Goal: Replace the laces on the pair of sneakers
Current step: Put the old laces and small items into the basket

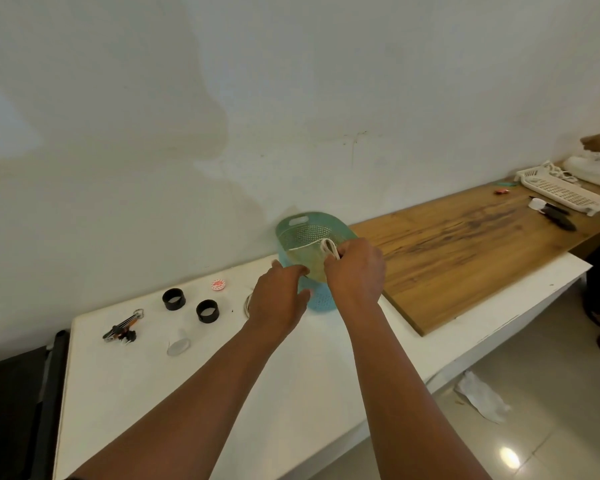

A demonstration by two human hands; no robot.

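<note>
We see the white flat shoelace (pixel 327 244) looped over the teal perforated plastic basket (pixel 300 231), pinched in the curled fingers of our right hand (pixel 355 268). Our left hand (pixel 279 299), fingers relaxed and holding nothing, rests at the basket's near left rim. On the white desk (pixel 291 393) the light basket could tip or slide if we pull the lace sideways. The lace may snag or slip from our pinch. The white sneaker (pixel 594 169) lies far right, well apart.
</note>
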